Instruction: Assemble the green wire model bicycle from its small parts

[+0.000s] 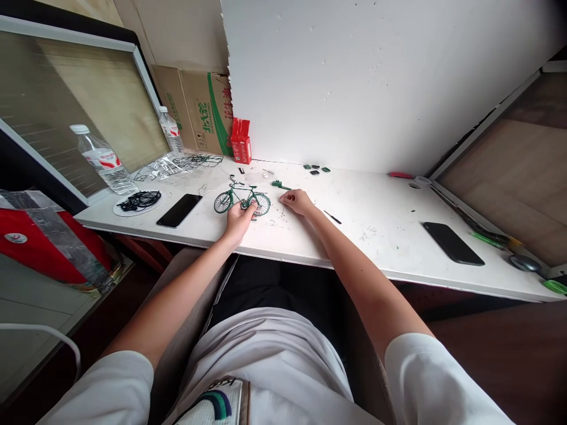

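My left hand (240, 221) is closed on a small green model bicycle (241, 195), gripping it low near the rear wheel, so part of the frame is covered by fingers. The bicycle is upright, its front wheel to the left. My right hand (296, 200) rests at the table to the right of the bicycle, thumb and fingertips pinched together. Whatever is between those fingertips is too small to make out. Just beyond the right hand lies a small green part with a thin stem (279, 185). A thin dark tool (332, 217) lies right of my right wrist.
On the white table (372, 206) a black phone (179, 211) lies left, another phone (452, 242) right. A plate of black pieces (139, 202), a water bottle (106, 162) and black part frames (195, 160) stand left. A red box (241, 141) and several small dark squares (315, 172) are behind.
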A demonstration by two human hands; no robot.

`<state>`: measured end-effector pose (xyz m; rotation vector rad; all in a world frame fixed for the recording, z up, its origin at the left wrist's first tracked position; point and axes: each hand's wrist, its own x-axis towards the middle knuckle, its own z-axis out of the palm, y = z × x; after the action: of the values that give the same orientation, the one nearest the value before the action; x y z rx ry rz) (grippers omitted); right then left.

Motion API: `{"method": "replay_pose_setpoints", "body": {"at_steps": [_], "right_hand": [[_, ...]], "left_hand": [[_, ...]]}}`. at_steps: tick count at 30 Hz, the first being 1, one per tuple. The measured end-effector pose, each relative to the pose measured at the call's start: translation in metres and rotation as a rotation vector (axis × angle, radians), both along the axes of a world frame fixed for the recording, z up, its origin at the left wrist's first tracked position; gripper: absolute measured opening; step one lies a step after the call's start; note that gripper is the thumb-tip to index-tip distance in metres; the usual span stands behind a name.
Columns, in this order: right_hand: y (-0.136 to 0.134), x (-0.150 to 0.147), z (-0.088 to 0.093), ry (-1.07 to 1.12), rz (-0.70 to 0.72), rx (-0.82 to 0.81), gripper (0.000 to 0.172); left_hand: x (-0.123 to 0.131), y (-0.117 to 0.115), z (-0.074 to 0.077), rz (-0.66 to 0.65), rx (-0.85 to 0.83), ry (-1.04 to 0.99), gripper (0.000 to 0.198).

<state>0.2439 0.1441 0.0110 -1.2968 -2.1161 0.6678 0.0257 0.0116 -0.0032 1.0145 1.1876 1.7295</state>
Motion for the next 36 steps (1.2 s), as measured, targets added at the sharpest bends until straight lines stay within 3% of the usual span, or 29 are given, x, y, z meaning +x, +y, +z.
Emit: {"method": "replay_pose_setpoints", "body": {"at_steps": [10,15,23,30,36], "right_hand": [[-0.010,-0.001,0.002,0.018,-0.048,0.077,0.015],[-0.034,0.018,0.004,0.234,0.114,0.016,0.019],[-0.076,0.024,0.005,0.306,0.091,0.113,0.026],[-0.087,0.015,0.009,0.597,0.211,-0.197,0.044],[-0.091,0.016,0.016,0.673,0.288,-0.297,0.048]], "left_hand": [[0.003,-0.004,0.001,-0.038,-0.007,0.056,0.045],[0.006,-0.004,0.001,-0.110,-0.037,0.064,0.048],[0.006,-0.007,-0.004,-0.157,-0.014,0.121,0.047],[0.006,-0.007,0.000,-0.086,0.016,0.170,0.044],[0.006,-0.007,-0.001,-0.079,0.014,0.203,0.041]]}}
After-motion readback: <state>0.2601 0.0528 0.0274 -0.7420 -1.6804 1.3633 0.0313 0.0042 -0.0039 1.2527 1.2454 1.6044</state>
